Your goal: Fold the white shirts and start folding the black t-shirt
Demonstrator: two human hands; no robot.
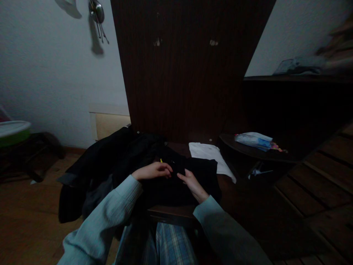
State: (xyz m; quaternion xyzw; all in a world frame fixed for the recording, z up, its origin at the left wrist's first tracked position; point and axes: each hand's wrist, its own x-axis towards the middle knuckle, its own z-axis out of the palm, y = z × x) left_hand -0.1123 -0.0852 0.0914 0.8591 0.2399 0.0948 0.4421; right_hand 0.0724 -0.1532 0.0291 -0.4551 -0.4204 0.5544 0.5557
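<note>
A black garment lies spread over the dark desk top in front of me. My right hand grips its cloth from the right side, thumb on top and fingers partly lost in the dark fabric. Just left of it, over the same garment, is my left hand, its fingers curled together in a pinch. Whatever that pinch holds is too small and dark to make out. A small yellow tip pokes up right behind the left hand; its kind cannot be told.
Bulky dark clothing hangs over the desk's left side. A white cloth lies behind the black garment. On a rounded shelf at right rests a blue-and-white packet. A tall dark wooden panel rises behind the desk.
</note>
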